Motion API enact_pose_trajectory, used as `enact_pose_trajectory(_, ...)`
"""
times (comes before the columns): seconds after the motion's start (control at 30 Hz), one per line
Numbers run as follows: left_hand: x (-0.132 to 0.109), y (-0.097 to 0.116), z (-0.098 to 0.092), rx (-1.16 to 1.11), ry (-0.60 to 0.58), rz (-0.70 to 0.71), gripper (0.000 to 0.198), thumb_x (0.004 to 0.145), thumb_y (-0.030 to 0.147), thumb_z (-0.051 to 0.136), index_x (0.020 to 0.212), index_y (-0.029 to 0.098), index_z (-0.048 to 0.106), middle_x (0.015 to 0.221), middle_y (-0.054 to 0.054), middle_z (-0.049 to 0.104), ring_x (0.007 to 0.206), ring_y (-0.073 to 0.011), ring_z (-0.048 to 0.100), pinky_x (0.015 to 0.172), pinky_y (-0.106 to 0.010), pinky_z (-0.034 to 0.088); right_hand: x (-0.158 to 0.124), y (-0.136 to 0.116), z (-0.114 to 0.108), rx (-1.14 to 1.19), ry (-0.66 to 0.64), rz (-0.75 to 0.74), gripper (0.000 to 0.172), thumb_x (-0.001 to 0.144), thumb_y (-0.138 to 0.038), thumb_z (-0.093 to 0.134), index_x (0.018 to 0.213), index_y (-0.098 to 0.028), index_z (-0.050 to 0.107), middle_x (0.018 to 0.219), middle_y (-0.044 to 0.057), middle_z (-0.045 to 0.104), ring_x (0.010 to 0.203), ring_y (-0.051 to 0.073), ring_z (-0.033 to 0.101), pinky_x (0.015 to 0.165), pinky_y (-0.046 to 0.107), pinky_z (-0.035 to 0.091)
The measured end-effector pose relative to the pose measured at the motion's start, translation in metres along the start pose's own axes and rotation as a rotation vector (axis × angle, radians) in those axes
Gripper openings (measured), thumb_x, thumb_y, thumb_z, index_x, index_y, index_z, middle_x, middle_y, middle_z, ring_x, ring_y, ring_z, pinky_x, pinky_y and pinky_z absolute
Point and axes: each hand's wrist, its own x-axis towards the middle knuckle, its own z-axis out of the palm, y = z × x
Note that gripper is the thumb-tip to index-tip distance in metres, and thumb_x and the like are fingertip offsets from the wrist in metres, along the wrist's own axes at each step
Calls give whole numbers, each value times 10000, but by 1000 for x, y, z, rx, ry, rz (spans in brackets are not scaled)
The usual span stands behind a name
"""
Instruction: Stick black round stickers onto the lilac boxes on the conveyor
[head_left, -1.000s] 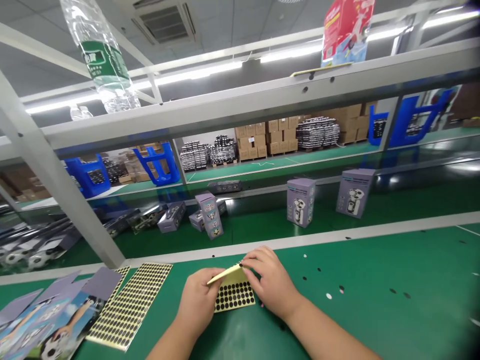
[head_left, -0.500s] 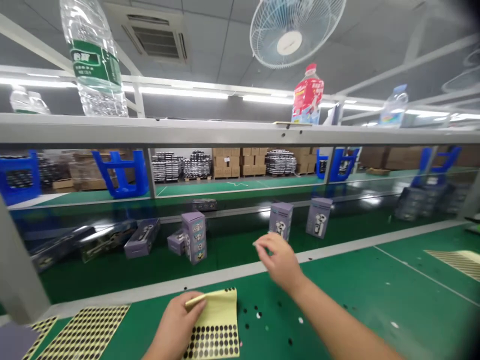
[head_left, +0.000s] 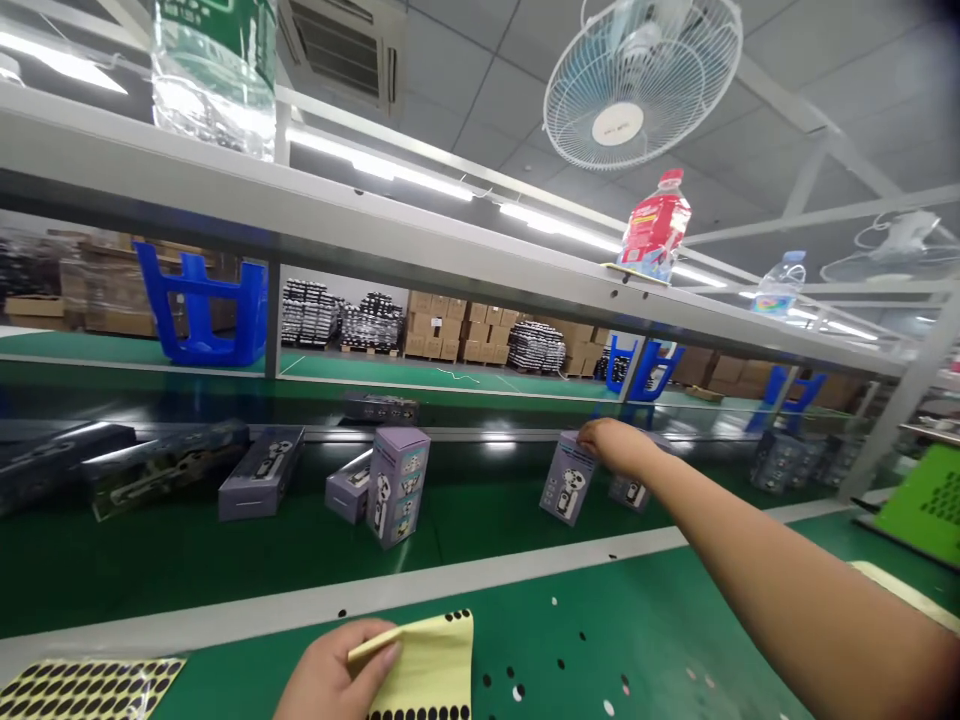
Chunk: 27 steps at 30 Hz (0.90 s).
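My left hand pinches a folded yellow sheet with rows of black round stickers, low in the view. Reaching over the belt, my right hand has its fingers bent down at the top of an upright purple box; its fingertips are partly hidden, and whether they hold anything cannot be made out. Another purple box stands partly behind my right forearm. Left of these, a purple box stands upright beside a lying one.
More boxes lie on the dark green belt at the left, including a purple one. A sticker sheet rests at the lower left. Loose dots are scattered on the green table. A metal shelf with bottles crosses above.
My right hand has moved forward and right, up to the top of the upright box. The view has tilted and shifted. My left hand still holds the yellow sheet.
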Motion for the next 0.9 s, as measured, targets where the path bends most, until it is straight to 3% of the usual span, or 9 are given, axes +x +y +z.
enact_pose_trajectory(0.1,-4,6,1,-37,23,0,310,844,474,514,811,216,683,759,-29,647,713,-219,550,631,-255,363,-22,-39,-5,34,9,-25,212,903,-212,534,945,-161,736,1093,142,689,1007,276,624,892,404,465)
enact_pose_trajectory(0.2,-8,14,-1,-78,31,7,278,854,422,520,801,199,678,743,-22,637,700,-205,536,622,-248,353,-55,-110,-2,145,-41,-120,284,947,-329,472,1051,-218,713,1132,84,678,1018,235,620,903,356,479)
enact_pose_trajectory(0.3,-9,19,-2,-116,38,23,255,861,373,514,800,189,679,752,-21,651,716,-200,548,638,-246,368,-84,-186,2,352,-120,-293,253,935,-350,511,1082,-238,685,1118,47,677,1034,207,594,927,336,457)
enact_pose_trajectory(0.4,-10,22,-2,-134,42,53,229,859,332,518,802,186,685,779,-20,672,744,-200,569,665,-244,388,-94,-235,8,413,-143,-402,189,907,-308,560,1035,-237,680,1015,27,697,976,213,586,892,361,428)
enact_pose_trajectory(0.53,-9,22,-2,-102,25,81,229,869,317,518,778,188,684,757,-8,671,730,-190,576,654,-232,386,-86,-248,21,363,-136,-457,121,885,-240,569,898,-222,689,890,1,708,862,186,593,841,337,403)
enact_pose_trajectory(0.73,-3,-1,-5,-77,-62,60,268,908,382,500,995,235,706,893,7,700,829,-186,626,713,-215,419,-82,-243,32,316,-132,-533,106,840,-182,586,818,-212,685,794,-31,709,744,130,596,843,272,408)
enact_pose_trajectory(0.9,-1,2,-3,-74,-79,17,297,907,429,494,1004,226,687,945,-5,696,880,-190,622,760,-210,420,-58,-219,10,278,77,-448,139,874,-223,577,845,-231,712,807,-25,716,768,137,611,809,251,437)
